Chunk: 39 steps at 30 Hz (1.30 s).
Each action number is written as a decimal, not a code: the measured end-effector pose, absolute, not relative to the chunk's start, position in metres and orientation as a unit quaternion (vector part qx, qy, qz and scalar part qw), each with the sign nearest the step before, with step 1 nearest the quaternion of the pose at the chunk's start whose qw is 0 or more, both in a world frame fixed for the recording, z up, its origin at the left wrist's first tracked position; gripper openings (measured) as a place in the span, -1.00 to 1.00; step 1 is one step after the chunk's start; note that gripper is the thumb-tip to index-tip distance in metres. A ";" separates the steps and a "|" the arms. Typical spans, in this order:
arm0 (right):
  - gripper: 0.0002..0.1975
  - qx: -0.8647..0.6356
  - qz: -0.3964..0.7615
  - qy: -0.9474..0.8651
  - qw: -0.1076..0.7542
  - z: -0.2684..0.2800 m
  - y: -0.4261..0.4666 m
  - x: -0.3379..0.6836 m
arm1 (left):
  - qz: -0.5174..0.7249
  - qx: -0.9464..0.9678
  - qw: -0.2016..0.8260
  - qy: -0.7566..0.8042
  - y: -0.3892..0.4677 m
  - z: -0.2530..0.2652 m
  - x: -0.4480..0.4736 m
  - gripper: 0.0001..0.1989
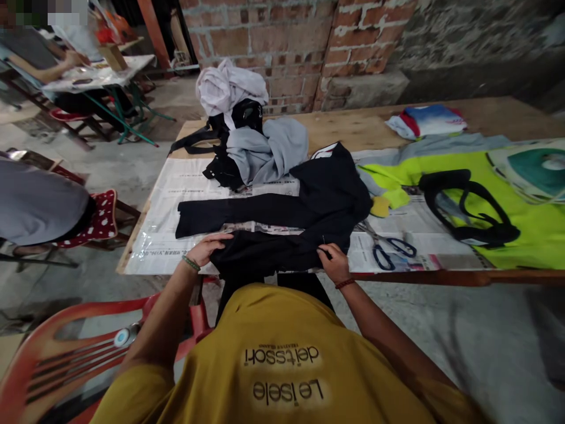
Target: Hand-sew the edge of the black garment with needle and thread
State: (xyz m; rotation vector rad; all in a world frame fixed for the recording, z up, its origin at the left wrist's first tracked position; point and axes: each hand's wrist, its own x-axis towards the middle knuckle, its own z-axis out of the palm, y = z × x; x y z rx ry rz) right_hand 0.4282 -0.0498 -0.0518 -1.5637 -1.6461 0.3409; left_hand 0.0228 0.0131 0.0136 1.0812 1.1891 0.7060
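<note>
Several curled fingers of the right hand (336, 263) are pinching the black garment (265, 250), while the left hand (205, 249) is touching its left end, whether gripping I cannot tell. Its nearer tube is running lengthwise between them, parallel to the front edge of the table (494, 115).

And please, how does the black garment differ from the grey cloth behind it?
The black garment is mostly spread out, while the grey cloth is bunched up. The black garment is much darker than the grey cloth. The left hand and right hand touch the black garment; neither touches the grey cloth. Both lie on the table.
</note>
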 end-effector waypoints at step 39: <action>-0.83 -0.610 0.106 -0.670 0.410 -0.057 -0.047 0.426 | 0.243 0.867 0.062 0.430 -0.052 -0.010 -0.011 -0.72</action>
